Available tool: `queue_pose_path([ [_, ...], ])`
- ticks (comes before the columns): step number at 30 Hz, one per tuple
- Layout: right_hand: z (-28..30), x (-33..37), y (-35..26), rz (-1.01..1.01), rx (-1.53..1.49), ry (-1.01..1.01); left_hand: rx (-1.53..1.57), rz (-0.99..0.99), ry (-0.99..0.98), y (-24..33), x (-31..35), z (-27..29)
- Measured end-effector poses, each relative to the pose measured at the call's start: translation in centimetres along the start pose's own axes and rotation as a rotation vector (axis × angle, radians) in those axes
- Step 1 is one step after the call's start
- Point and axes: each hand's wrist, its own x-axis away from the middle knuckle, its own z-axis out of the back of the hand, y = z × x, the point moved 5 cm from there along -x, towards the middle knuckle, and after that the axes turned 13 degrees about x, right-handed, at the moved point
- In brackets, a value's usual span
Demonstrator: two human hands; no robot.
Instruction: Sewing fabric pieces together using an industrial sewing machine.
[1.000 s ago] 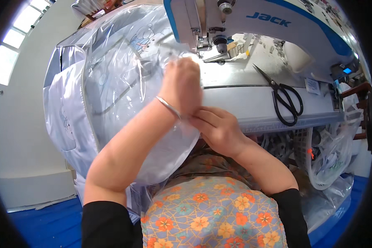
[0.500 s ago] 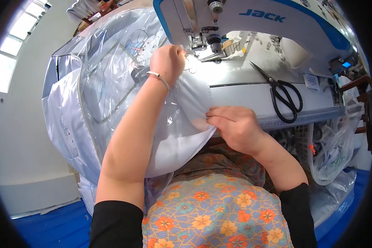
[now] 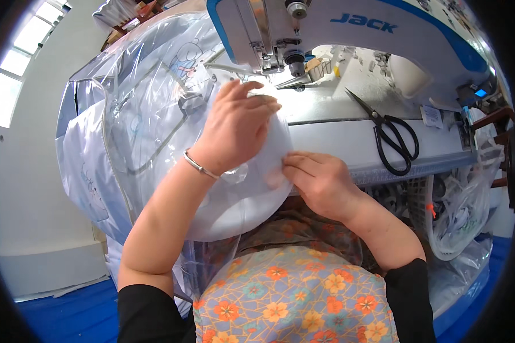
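Note:
White fabric with a sheet of transparent plastic (image 3: 234, 211) lies on the sewing table in front of me, its curved edge hanging toward my lap. My right hand (image 3: 323, 183) pinches that fabric's right edge between thumb and fingers. Above the fabric, near the presser-foot area, is my left hand (image 3: 240, 126), its fingers spread, somewhat smeared and holding nothing visible. Just beyond it stands the white and blue sewing machine (image 3: 360, 46); its needle (image 3: 296, 31) is above the bright work plate. The fabric's far edge is partly behind my left hand.
Black-handled scissors (image 3: 395, 134) lie on the table's right part. A metal tool resembling tweezers (image 3: 292, 83) sits by the needle area. To the left bulges a large pile of pale printed fabric and plastic (image 3: 91, 166). A white basket with plastic (image 3: 452, 217) hangs at right.
My left hand has come back from beside the needle toward me, its fingers opening from a closed grip. The fabric has shifted and its edge is rounder. My right hand stays at the edge.

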Motion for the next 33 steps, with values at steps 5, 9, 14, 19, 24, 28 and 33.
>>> queue_pose_path([
  [5, -0.7, -1.2, 0.8, -0.003, 0.015, 0.025, 0.061, 0.143, -0.027, -1.0, -0.6, -0.4],
  [9, -1.1, -2.6, 1.7, -0.035, 0.081, 0.021, -0.002, 0.074, -0.029, -2.3, -1.0, -0.9],
  [14, -1.8, -4.0, 3.5, -0.027, 0.083, 0.042, -0.025, 0.079, -0.115, -3.1, -0.9, -1.0],
  [19, -3.0, -5.7, 5.2, -0.055, 0.043, -0.048, 0.084, -0.032, -0.124, -3.1, -0.9, 0.1],
  [24, -3.8, -5.5, 2.4, -0.057, 0.166, -0.060, 0.039, -0.026, -0.185, -4.8, -0.8, 0.3],
  [28, -6.7, -2.4, -4.4, 0.061, 0.087, 0.019, 0.085, -0.043, -0.166, -5.1, -1.8, 0.4],
  [33, -10.0, -2.2, -12.0, 0.221, -0.071, 0.298, 0.066, 0.010, -0.291, -3.6, -1.5, -0.3],
])
